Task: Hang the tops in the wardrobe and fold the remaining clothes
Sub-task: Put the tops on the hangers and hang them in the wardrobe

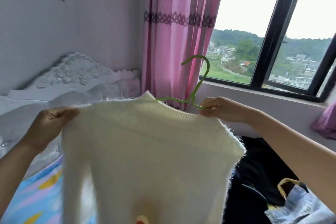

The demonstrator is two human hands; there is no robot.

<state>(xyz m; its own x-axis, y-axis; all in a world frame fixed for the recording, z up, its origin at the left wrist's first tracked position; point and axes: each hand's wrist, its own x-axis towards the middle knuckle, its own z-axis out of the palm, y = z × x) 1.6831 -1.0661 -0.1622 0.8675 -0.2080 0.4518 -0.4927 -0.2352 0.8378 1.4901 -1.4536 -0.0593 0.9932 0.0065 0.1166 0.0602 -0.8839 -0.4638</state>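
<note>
Down low, the bed sheet (34, 194) with bright shapes lies under everything, and a pile of dark clothes (254, 167) sits on its right side. Above the bed the person holds up the fluffy white sweater (145, 151). It hangs straight down, long way up and down, with its neck at the top. The left hand (48, 123) has its fingers curled tight on the sweater's left shoulder. The right hand (216, 108) pinches the right shoulder and also the tip of the green hanger (197, 85). The green hanger lies sideways, across the shoulders. One of its arms goes into the neck hole, but the arm by the right hand is outside the wool. So the right hand looks like the nearer one to tuck that arm in. The hook points up. Behind it are the pink curtain (172, 32) and the window (269, 45). No wardrobe shows.
</note>
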